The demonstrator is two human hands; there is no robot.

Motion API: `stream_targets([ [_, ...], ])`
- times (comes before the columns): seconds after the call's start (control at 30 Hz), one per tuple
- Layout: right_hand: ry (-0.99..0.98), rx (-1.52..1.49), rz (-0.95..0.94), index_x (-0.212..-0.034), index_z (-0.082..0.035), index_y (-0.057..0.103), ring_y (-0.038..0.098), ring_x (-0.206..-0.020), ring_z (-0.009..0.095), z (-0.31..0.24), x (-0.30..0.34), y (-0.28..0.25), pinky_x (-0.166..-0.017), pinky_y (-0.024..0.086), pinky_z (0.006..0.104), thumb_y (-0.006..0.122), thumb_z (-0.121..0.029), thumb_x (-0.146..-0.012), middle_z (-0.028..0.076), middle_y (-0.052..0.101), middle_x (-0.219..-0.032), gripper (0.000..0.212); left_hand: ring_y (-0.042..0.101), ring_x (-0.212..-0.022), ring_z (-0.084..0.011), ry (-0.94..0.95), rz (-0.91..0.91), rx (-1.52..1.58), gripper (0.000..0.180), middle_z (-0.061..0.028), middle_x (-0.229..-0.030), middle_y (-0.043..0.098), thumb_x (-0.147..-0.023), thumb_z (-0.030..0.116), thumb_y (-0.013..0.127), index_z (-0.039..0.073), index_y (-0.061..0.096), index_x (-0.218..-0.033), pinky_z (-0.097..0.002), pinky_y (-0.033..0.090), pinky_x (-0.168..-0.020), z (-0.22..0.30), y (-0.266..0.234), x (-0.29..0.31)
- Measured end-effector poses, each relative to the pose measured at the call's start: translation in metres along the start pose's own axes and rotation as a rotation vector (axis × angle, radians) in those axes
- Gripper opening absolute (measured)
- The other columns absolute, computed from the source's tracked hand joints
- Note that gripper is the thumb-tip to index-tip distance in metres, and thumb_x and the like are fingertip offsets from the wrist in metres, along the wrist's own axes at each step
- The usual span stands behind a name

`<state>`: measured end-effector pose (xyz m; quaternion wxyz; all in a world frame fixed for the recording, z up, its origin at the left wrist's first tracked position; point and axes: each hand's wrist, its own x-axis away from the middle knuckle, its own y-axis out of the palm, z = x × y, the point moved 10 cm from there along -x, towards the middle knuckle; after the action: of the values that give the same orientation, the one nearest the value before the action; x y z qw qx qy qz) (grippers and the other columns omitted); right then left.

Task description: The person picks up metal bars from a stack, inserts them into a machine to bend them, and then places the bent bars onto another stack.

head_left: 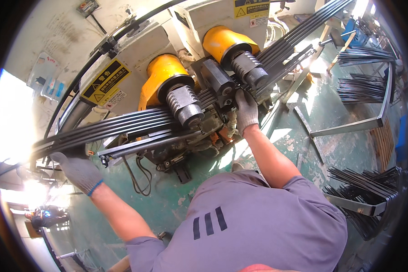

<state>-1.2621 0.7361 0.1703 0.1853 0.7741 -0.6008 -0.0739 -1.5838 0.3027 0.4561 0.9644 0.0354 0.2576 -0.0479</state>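
Note:
A bundle of long dark metal rods (122,127) runs slantwise through a bending machine, from the left to the far upper right. My left hand (79,173), in a grey knitted glove with a blue cuff, is at the left end of the bundle. Its fingers close on the rods from below, partly hidden. My right hand (246,111), in a pale glove, reaches into the middle of the machine, against the dark angular block (217,77); its fingertips are hidden there. Two grooved steel rollers (184,106) stick out of yellow housings (166,72) above the rods.
Bent rods lie stacked on metal racks (359,207) to the right. A long coil spring (152,143) and hanging cables (143,179) sit below the bundle's left part. Warning plates (106,81) are fixed to the machine. Another person (50,216) is at the far left.

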Motion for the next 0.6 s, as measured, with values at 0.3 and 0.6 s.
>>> stream_targets([
  [0.3, 0.191, -0.222, 0.001, -0.126, 0.001, 0.069, 0.065, -0.099, 0.017, -0.035, 0.008, 0.033, -0.091, 0.050, 0.0337, 0.067, -0.023, -0.100, 0.006, 0.072, -0.112, 0.035, 0.070, -0.101, -0.0214, 0.023, -0.132, -0.103, 0.036, -0.0145, -0.115, 0.072, -0.104, 0.023, 0.064, -0.003, 0.066, -0.128, -0.0318, 0.059, -0.089, 0.097, 0.123, -0.011],
  [0.6, 0.163, -0.336, 0.056, -0.129, -0.006, 0.066, 0.070, -0.084, 0.020, -0.014, -0.035, 0.032, -0.070, 0.057, 0.0356, 0.080, -0.019, -0.089, 0.007, 0.071, -0.108, 0.045, 0.070, -0.101, -0.0250, 0.406, -0.476, -0.644, 0.044, -0.0189, -0.103, 0.073, -0.099, 0.033, 0.069, -0.007, 0.071, -0.117, -0.0366, 0.054, -0.094, 0.160, 0.238, 0.001],
])
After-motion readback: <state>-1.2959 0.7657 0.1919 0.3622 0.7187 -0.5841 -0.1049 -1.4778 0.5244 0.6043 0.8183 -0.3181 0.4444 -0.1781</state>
